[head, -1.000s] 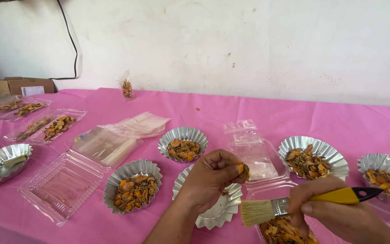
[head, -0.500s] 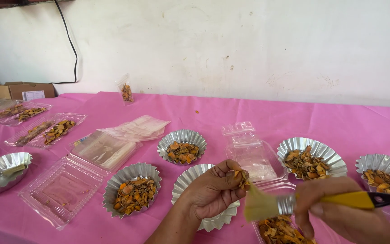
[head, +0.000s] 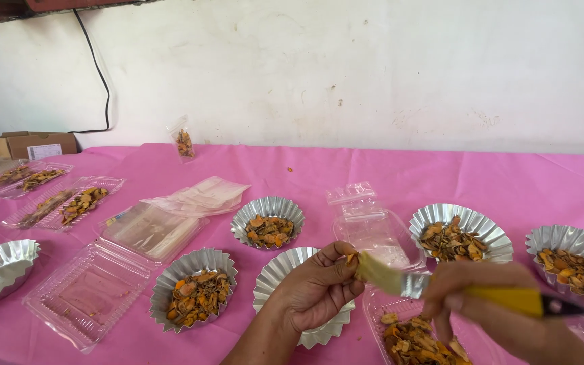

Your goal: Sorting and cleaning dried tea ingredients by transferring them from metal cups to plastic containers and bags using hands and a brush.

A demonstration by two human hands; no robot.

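1. Low in the frame's centre, the left hand [head: 319,287] pinches a small dried piece [head: 352,257] over an empty foil cup [head: 275,277].
2. Lower right, the right hand [head: 495,307] grips a yellow-handled brush [head: 400,280], its bristles touching the piece.

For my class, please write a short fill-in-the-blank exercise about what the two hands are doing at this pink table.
1. The right hand holds a brush with a ____ handle.
2. The left hand pinches a small orange piece above an empty ____ foil cup.
3. The tablecloth is ____.
4. The brush's bristles touch the piece held by the ____ hand.

Missing words: yellow; silver; pink; left
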